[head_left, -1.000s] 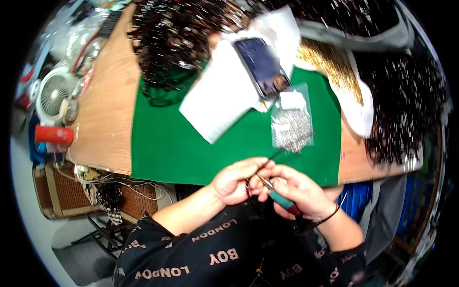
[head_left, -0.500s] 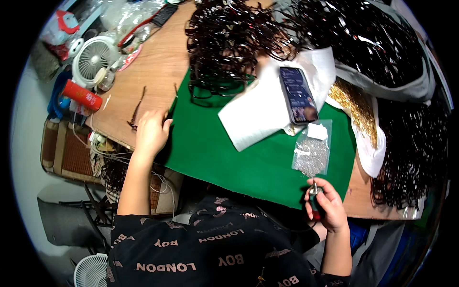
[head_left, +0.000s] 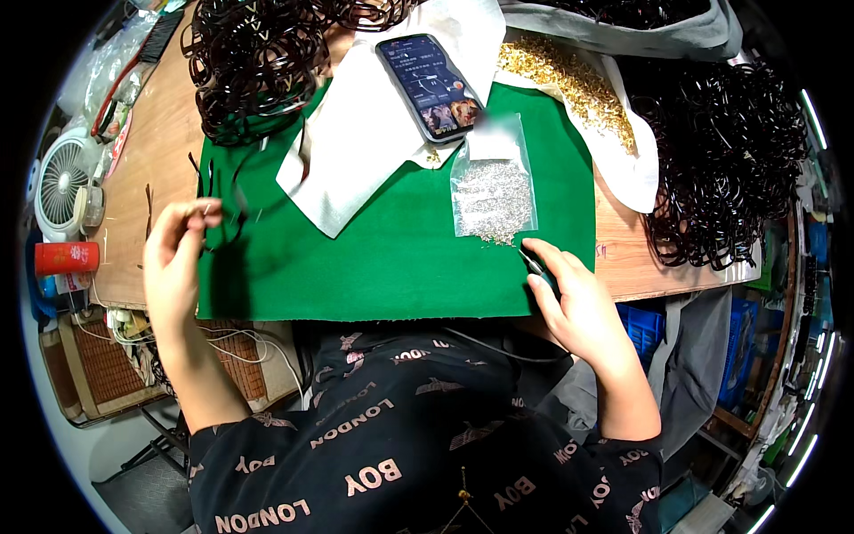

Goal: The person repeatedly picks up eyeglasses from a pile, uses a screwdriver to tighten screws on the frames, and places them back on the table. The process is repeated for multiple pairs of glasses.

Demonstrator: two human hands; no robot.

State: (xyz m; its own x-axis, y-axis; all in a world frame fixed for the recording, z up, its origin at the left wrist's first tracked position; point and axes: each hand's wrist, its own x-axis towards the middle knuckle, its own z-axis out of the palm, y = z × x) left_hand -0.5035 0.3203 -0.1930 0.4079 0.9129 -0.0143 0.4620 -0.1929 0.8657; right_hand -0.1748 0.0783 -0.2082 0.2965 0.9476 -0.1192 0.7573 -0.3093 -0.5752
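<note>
My left hand (head_left: 178, 249) is raised at the left edge of the green mat (head_left: 374, 276), fingers pinched at a dark glasses frame (head_left: 238, 209). Motion smears that frame, so its outline is unclear. Beside it, thin dark temple arms (head_left: 149, 214) lie on the wooden table. At the mat's right front, my right hand (head_left: 574, 298) is closed around small pliers (head_left: 536, 265), mostly hidden by the palm. Just beyond their tip lies a clear bag (head_left: 494, 198) of tiny silver parts, some spilling from its near end.
A phone (head_left: 430, 87) rests on white cloth (head_left: 342, 169). Dark glasses frames (head_left: 258, 71) are heaped at the back left, more dark pieces (head_left: 725, 169) at the right. Tiny gold parts (head_left: 569, 84) lie on another cloth. A small fan (head_left: 64, 187) and red can (head_left: 67, 258) stand far left.
My view has shifted right. My left hand has come up off the table with the glasses frame; my right hand has turned, its pliers now pointing toward the spilled silver parts.
</note>
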